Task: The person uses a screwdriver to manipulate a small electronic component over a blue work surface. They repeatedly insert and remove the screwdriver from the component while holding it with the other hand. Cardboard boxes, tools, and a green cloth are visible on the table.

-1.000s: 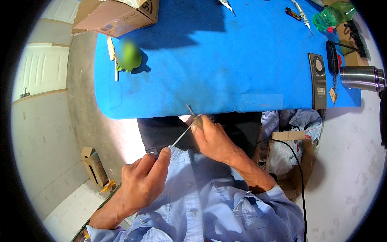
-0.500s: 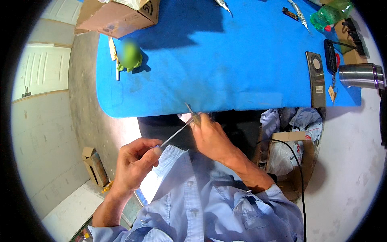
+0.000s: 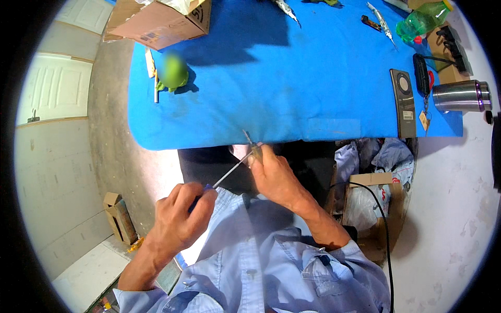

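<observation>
My left hand (image 3: 177, 219) is closed round the blue handle of a screwdriver (image 3: 229, 173), whose thin metal shaft slants up to the right. At the shaft's far end, my right hand (image 3: 279, 180) pinches a small yellowish, dark part (image 3: 256, 150). A thin grey tip sticks out beyond that part, over the near edge of the blue-covered table (image 3: 292, 109). My fingers hide much of the small part, so its kind and the exact contact with the screwdriver do not show. Both hands are above my lap, just short of the table.
A cardboard box (image 3: 162, 26) and a green object (image 3: 175, 75) are at the table's left. On its right lie a dark flat box (image 3: 404, 104), a steel cup (image 3: 460, 96), a green bottle (image 3: 421, 22) and pen-like tools (image 3: 382, 23). A black cable (image 3: 387, 229) hangs at right.
My left hand has shifted its grip and turned, its back now more upward, with the blue handle showing more. The right hand still pinches the small part in nearly the same place.
</observation>
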A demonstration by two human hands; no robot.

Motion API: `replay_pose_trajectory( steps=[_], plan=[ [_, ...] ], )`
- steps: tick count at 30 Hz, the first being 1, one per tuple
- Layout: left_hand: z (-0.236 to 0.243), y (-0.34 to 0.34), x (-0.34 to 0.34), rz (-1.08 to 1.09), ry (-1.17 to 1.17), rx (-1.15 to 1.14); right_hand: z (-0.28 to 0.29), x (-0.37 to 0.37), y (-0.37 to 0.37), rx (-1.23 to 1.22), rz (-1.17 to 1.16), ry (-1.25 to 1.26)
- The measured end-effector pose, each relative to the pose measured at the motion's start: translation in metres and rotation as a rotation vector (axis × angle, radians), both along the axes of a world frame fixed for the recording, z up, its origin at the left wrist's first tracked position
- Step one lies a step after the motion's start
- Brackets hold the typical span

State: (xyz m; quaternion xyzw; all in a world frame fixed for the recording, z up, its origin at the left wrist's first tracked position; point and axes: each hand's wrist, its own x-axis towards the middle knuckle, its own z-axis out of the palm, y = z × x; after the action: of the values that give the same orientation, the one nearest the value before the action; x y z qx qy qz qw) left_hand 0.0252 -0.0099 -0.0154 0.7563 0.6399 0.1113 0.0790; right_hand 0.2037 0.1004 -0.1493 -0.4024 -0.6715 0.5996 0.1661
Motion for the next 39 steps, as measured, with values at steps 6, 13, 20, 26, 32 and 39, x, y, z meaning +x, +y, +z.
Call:
replay_pose_trajectory(
  steps=[6, 13, 20, 26, 32, 39],
  plan=[
    [-0.002, -0.001, -0.009, -0.238, 0.289, -0.019, -0.004, 0.0, 0.0, -0.006, 0.037, -0.029],
    [0.011, 0.009, -0.006, -0.254, 0.312, -0.137, -0.005, 0.0, -0.003, 0.117, 0.023, 0.0],
    [-0.004, 0.011, -0.008, 0.186, -0.315, -0.237, -0.004, 0.001, 0.001, 0.044, 0.068, -0.024],
    [-0.006, 0.012, -0.014, 1.009, -1.272, -0.697, -0.008, 0.001, -0.004, 0.136, 0.051, -0.059],
    [-0.021, 0.003, -0.006, 1.078, -1.446, -0.688, -0.01, 0.003, 0.001, 0.124, 0.087, -0.084],
    [-0.018, -0.002, 0.0, 0.455, -0.629, -0.23, 0.001, 0.0, -0.001, 0.041, -0.032, 0.029]
  ],
)
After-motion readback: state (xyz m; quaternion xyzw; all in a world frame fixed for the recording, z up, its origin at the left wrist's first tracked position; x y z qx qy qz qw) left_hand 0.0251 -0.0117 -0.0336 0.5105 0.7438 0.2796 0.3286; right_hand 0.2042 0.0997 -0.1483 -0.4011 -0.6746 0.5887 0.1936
